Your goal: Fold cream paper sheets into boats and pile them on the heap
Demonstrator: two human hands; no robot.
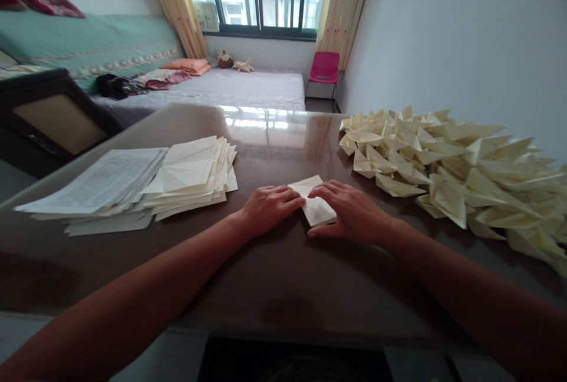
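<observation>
A small folded piece of cream paper [319,212] lies on the table in front of me, between both hands. My left hand [269,208] rests low over the tabletop, its fingers together and their tips pressing on the paper's left edge. From the other side, my right hand [352,212] curves round the paper, fingers on its upper right part and thumb at its lower edge. The fingers partly cover the paper's sides. To the right spreads a large heap of folded cream paper pieces [407,149] with pointed corners.
On the left of the glossy brown table [266,287] are a stack of creased cream sheets [188,166] and a pile of grey printed sheets [104,184]. Beyond the table stand a bed [266,88] and a pink chair [325,68]. A dark cabinet [53,113] is at the left.
</observation>
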